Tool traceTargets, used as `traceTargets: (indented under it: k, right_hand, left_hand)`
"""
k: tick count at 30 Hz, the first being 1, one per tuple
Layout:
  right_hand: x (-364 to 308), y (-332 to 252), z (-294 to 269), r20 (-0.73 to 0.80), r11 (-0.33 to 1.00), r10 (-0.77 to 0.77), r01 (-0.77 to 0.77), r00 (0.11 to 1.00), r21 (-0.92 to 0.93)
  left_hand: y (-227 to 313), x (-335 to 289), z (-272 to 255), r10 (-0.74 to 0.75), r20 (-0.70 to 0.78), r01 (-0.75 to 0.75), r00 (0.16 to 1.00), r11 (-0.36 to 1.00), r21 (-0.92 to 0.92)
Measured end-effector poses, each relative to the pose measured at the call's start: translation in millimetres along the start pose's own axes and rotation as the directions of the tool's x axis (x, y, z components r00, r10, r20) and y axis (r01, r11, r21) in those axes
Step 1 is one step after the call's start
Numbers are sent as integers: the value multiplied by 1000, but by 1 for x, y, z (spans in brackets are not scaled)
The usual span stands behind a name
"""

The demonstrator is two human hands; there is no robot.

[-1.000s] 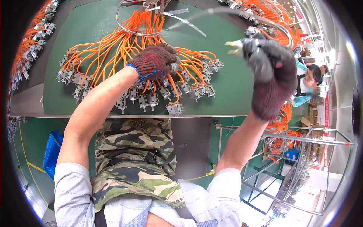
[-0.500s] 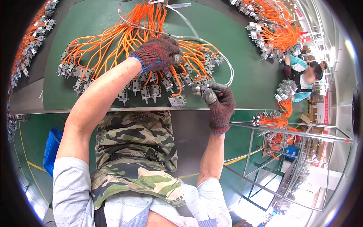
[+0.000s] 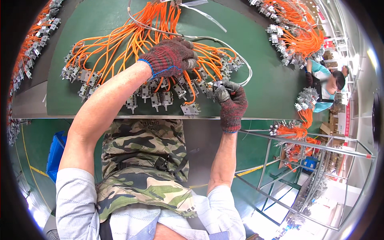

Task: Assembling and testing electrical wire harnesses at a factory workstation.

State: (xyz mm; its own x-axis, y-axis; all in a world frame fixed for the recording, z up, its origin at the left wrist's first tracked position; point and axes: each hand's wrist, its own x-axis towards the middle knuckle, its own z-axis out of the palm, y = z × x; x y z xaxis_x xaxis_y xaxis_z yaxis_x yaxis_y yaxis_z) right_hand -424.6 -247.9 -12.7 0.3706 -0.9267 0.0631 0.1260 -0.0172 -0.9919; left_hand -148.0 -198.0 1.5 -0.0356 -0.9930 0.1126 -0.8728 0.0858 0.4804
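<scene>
A bundle of orange cables fans out over a green tabletop, each ending in a grey, block-shaped connector. My left hand, in a dark red and grey knitted glove, is curled over the right part of the bundle. Its fingers are closed around orange cables, though the grip is partly hidden. Near the table's front edge, my gloved right hand pinches a grey connector at the right end of the row. A white cable loops from the top of the bundle down toward this hand.
More orange cable bundles lie at the upper right and along the far left. A co-worker in a light blue top handles connectors on the right. A metal frame rack stands below right; a blue bin is at the left.
My right hand has moved slightly up and left, and the connector in its fingers is now closer to the other connectors. The left hand keeps its place on the cables.
</scene>
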Motion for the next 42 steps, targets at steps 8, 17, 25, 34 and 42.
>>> traceTargets:
  k: [8,17,25,34,42]
  right_hand:
    - [-1,10,-3,31,947,-186,188,982,-261]
    - [-23,19,17,-68,981,-101,88,993,-170]
    - [-28,18,29,-86,970,-118,97,989,-225]
    - [-46,6,1,-184,976,-131,94,974,-194]
    - [-61,8,-2,-297,979,148,-182,943,-91]
  left_hand:
    - [1,1,-1,0,-8,0,1000,1000,9]
    - [5,2,-4,-35,31,35,999,999,12]
    - [2,0,-1,-33,13,33,999,999,22]
    - [8,-10,-4,55,-139,-54,989,998,11]
    - [14,-45,-1,139,-129,-102,982,960,259]
